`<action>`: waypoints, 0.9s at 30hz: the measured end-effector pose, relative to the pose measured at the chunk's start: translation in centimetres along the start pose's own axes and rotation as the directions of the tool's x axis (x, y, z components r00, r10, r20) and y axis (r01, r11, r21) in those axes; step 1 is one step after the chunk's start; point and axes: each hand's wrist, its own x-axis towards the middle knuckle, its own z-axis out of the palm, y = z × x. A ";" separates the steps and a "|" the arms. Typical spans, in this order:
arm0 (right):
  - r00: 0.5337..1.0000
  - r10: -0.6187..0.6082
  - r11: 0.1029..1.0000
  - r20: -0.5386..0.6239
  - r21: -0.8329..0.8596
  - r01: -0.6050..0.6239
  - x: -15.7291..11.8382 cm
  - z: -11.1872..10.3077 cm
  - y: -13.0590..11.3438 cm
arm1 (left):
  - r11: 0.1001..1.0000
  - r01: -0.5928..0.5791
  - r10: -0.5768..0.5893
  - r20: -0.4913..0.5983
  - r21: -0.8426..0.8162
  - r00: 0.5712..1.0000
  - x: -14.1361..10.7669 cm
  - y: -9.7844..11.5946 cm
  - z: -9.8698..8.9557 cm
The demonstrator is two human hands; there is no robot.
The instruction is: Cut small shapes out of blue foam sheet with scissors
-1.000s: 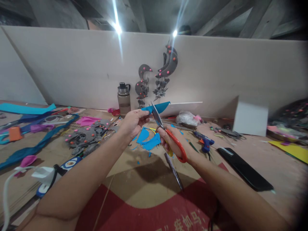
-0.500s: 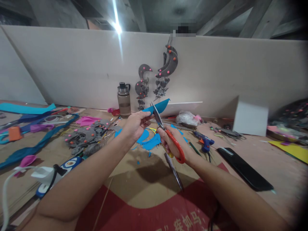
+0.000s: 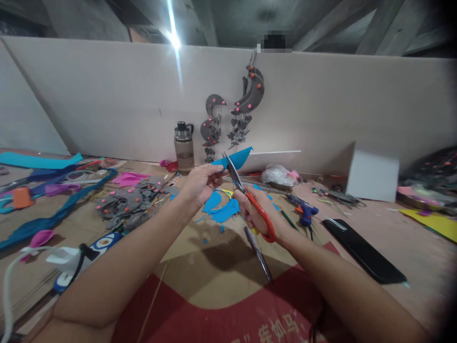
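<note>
Between the fingers of my left hand [image 3: 204, 185] is a folded piece of blue felt [image 3: 240, 158], its pointed end sticking out to the right. My right hand [image 3: 254, 209] is closed round the red handles of the scissors [image 3: 262, 212]. The scissor blades point up and to the left and lie across the felt close to my left fingertips. Below both hands, blue felt scraps [image 3: 224, 209] are spread on the cardboard [image 3: 185, 271]. A pen [image 3: 259, 255] lies below my right hand.
A bottle [image 3: 184, 150] stands by the back wall, near hanging grey moon ornaments [image 3: 255, 93]. Grey felt pieces [image 3: 132, 202] and a power strip [image 3: 103, 244] are at the left. A blue glue gun [image 3: 303, 209] and a black phone [image 3: 364, 250] lie at the right.
</note>
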 end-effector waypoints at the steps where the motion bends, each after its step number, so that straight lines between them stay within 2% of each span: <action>1: 1.000 0.004 1.000 0.001 -0.003 -0.004 0.0 0.0 0.0 | 1.000 0.004 -0.004 0.001 0.000 1.000 0.0 0.1 0.0; 5: 1.000 0.001 1.000 0.015 -0.005 -0.001 0.0 -0.2 -0.4 | 1.000 0.015 -0.015 0.010 0.023 1.000 0.1 0.5 -0.1; 11: 1.000 -0.004 1.000 0.017 -0.021 0.004 0.0 -0.3 -0.6 | 0.996 0.046 -0.051 0.077 0.071 0.996 0.7 1.2 -0.9; 17: 0.999 -0.007 0.999 0.052 -0.053 0.010 -0.1 -0.5 -0.9 | 0.985 0.093 -0.102 0.058 0.144 0.993 0.9 1.9 -1.2; 21: 0.999 0.004 0.998 0.052 -0.064 0.000 0.0 -0.6 -0.8 | 0.983 0.095 -0.104 0.049 0.158 0.993 1.0 2.2 -1.3; 27: 0.996 0.049 0.998 0.081 -0.039 -0.046 -0.2 -0.6 -0.9 | 0.980 0.074 -0.097 0.117 0.184 0.988 1.6 2.2 -2.2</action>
